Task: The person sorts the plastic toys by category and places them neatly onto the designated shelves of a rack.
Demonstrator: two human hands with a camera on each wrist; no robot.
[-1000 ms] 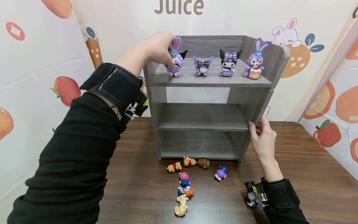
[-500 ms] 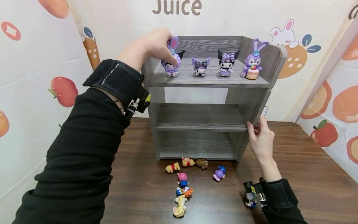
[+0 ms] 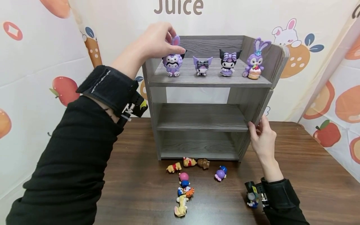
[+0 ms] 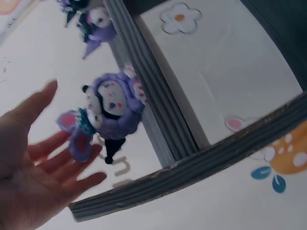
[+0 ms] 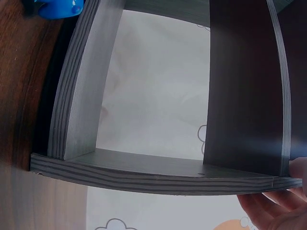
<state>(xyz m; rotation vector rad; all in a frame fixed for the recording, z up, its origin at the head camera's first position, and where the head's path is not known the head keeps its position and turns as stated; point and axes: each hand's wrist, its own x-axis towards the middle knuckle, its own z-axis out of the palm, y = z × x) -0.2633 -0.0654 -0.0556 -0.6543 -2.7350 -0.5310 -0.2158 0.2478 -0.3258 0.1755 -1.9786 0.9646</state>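
Observation:
A purple rabbit-eared figurine [image 3: 172, 65] with one black horn visible stands upright at the left end of the top tier of a grey wooden shelf [image 3: 206, 127]. Around its ears, my left hand [image 3: 158, 41] has its thumb and fingers spread apart. A gap shows between thumb and figurine in the left wrist view, where the fingers lie behind the ears [image 4: 80, 143]. Lower on the right, my right hand [image 3: 263, 140] grips the shelf's side panel, thumb on the front edge and fingers [image 5: 263, 208] on the outer face.
On the top tier stand a small purple-eared figurine [image 3: 202, 66], a black-eared one [image 3: 229, 63] and a purple rabbit with a cake [image 3: 255, 62]. Several small figurines lie before the shelf, including a yellow one [image 3: 181, 206] and a purple-blue one [image 3: 221, 173]. Another [image 3: 252, 200] lies by the right wrist camera.
The left thumb and fingers have let go of the rabbit-eared figurine and spread apart, and the hand has risen slightly. The figurine now stands by itself. The right hand keeps its place on the panel.

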